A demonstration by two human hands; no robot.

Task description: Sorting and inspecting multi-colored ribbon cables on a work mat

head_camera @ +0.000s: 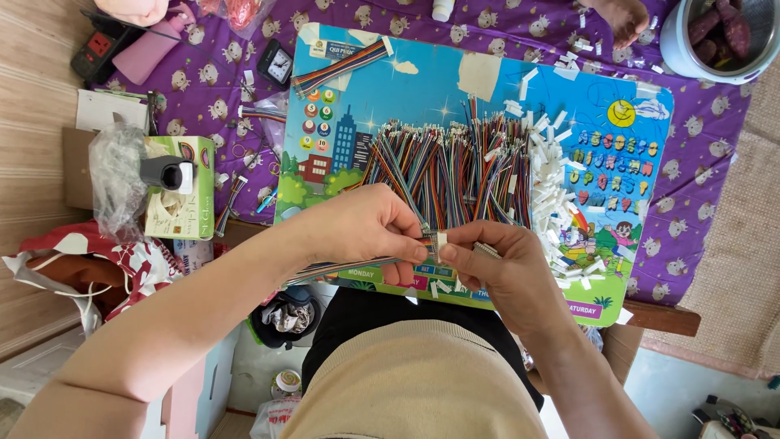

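While pinching white connector, both hands

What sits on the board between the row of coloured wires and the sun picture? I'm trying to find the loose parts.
A scattered heap of small white connector housings lies between the coloured wires and the sun picture, as the head view shows.

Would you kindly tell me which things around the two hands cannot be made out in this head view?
- White connector: mostly covered by the fingertips of the left hand and right hand.
- Ribbon cable: its far end hidden under the left wrist.
- Pot: cut off by the top edge.
- Loose white connectors: too small to show detail.
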